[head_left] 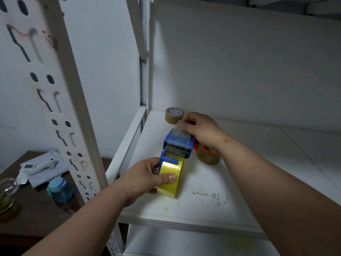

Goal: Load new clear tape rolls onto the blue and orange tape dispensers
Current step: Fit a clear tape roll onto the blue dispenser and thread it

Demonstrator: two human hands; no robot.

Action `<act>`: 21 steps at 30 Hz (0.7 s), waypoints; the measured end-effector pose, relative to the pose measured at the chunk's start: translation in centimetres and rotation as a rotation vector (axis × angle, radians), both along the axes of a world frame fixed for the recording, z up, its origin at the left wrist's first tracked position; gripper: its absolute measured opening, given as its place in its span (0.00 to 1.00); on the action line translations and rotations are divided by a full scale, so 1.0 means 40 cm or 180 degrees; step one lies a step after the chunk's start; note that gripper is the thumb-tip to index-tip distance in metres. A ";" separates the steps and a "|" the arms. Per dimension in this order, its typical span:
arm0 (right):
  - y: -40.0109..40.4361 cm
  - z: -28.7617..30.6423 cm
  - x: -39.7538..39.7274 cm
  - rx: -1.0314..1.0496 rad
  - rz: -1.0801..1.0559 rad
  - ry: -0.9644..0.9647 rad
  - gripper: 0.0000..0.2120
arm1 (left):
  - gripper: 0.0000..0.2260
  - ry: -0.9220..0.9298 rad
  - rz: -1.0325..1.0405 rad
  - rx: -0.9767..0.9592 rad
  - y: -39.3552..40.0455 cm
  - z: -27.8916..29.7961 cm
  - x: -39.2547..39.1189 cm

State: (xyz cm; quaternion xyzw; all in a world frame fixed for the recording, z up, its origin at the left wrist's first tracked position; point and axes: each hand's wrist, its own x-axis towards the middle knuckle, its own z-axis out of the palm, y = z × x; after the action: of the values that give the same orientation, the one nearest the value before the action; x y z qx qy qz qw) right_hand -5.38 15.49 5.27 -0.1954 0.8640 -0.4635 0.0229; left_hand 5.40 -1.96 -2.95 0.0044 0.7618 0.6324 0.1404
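A blue tape dispenser point(176, 145) with a yellowish clear tape roll point(170, 179) mounted in it lies on the white shelf point(203, 196). My left hand point(147, 178) grips the roll, thumb across its face. My right hand point(199, 130) pinches the loose tape end at the dispenser's far tip. The orange dispenser point(208, 154), holding a brownish roll, stands just right of the blue one, partly hidden behind my right wrist. A spare tape roll point(174, 115) stands at the back of the shelf, close to my right fingers.
A white slotted rack post point(60, 115) rises on the left. Beyond it, a dark wooden table point(36, 209) carries a blue jar point(60, 190), a glass dish, papers and a white handheld device. The shelf's back wall stands close behind the rolls.
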 end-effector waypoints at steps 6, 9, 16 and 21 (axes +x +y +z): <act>0.001 -0.011 -0.010 -0.0050 -0.0073 -0.0363 0.06 | 0.14 0.0020 0.0041 -0.0022 0.002 -0.001 0.006; 0.005 -0.022 -0.017 0.0170 -0.0452 -0.0206 0.06 | 0.15 0.0045 0.0031 -0.0076 0.004 0.001 0.012; 0.030 -0.019 0.021 -0.0816 0.0040 -0.1113 0.17 | 0.13 0.0068 0.0046 -0.0067 0.004 0.003 0.025; 0.043 -0.022 0.034 -0.0460 0.0730 -0.1566 0.39 | 0.13 0.0054 0.0053 -0.0035 0.004 0.002 0.027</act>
State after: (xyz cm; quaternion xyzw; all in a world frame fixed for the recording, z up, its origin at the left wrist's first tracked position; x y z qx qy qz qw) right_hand -4.00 17.21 4.40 -0.1746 0.7694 -0.5518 0.2702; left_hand 6.49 -1.79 -2.87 0.0026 0.7664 0.6293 0.1287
